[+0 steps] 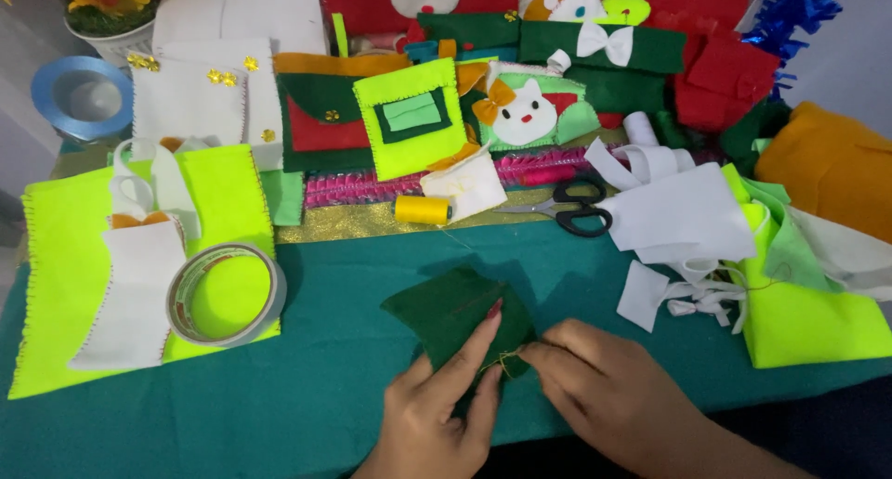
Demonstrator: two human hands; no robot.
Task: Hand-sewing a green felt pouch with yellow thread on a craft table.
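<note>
The person is hand-sewing a small piece of dark green felt point(455, 316) that lies on the teal table cover point(325, 386), near its front edge. The left hand point(437, 414) presses down on the felt with the fingers spread, the index finger stretched along the piece to keep it flat. The right hand point(604, 386) is closed in a pinch at the felt's lower corner, where a strand of yellowish thread point(502, 360) shows; whether a needle sits between those fingertips is too small to tell. The step in hand looks like drawing a stitch through the edge, so the next move seems to call for a steady pull on the thread while the left hand keeps the felt from lifting or bunching. A yellow spool of thread point(422, 209) lies just behind the work, black-handled scissors point(567, 208) to its right, and a roll of clear tape point(226, 293) rests on a neon yellow felt sheet point(56, 284) to the left. Finished felt pouches and white scraps crowd the back and right of the table.
</note>
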